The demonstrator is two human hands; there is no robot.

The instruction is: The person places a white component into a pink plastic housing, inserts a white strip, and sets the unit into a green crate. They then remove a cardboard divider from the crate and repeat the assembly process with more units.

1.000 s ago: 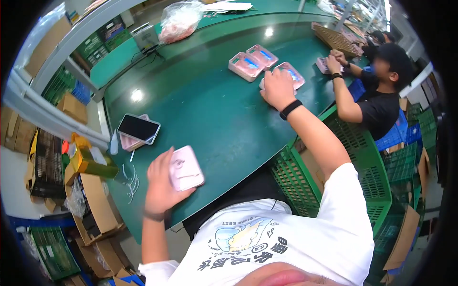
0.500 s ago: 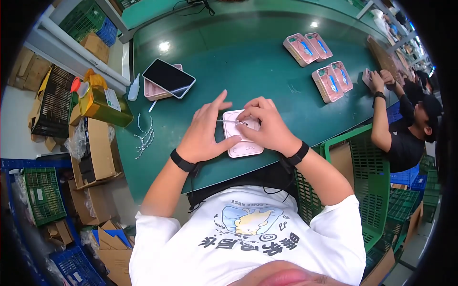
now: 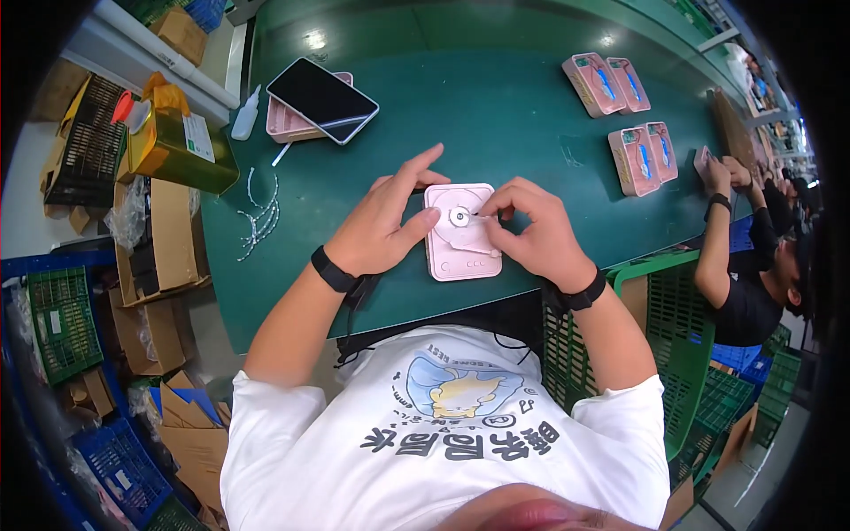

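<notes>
At the tabletop's (image 3: 531, 115) near edge, the left hand (image 3: 385, 226) steadies the pink case (image 3: 460, 234) with a loose open grip while the right hand (image 3: 531, 234) pinches a small part onto its round fitting, likely needing careful seating next.

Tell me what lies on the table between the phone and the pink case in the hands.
Head view: only bare green table between the phone and the pink case, apart from the left hand steadying the case's edge.

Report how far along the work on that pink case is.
Done: pink case lies on the table, steadied by the left hand. In hand: right hand pinches something small at its round disc. Left: four more pink units sit farther along the table, untouched.
</notes>
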